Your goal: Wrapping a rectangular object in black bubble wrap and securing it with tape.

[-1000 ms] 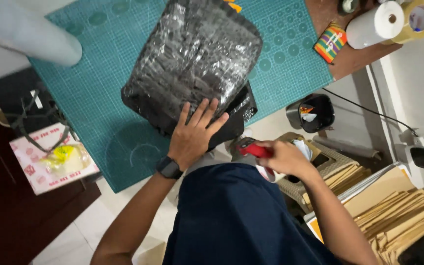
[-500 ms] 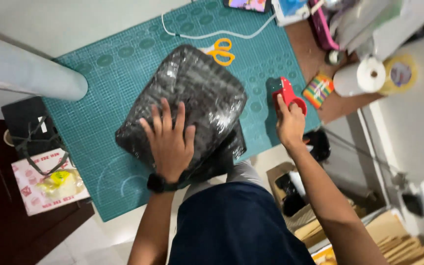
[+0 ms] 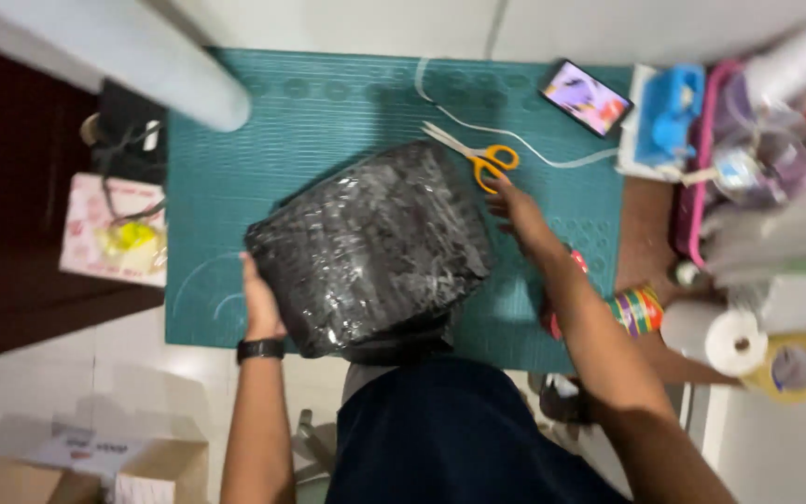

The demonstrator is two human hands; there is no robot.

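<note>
Head view: a bundle wrapped in black bubble wrap (image 3: 370, 247) lies mid-frame on the green cutting mat (image 3: 328, 112) covering the surface. The left hand (image 3: 261, 303) presses flat and open against the bundle's lower-left edge, steadying it. The right hand (image 3: 520, 219), fingers spread and holding nothing, reaches toward the yellow-handled scissors (image 3: 478, 159) just above the bundle's upper-right corner. The step looks like fetching the scissors; closing fingers through the handles seems needed. A phone (image 3: 586, 96) lies upper right.

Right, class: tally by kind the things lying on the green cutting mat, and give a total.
Black wrapped parcel: 1
Yellow-handled scissors: 1
Phone: 1
White cord: 1
Red tool, partly hidden by the right arm: 1
Total: 5
</note>
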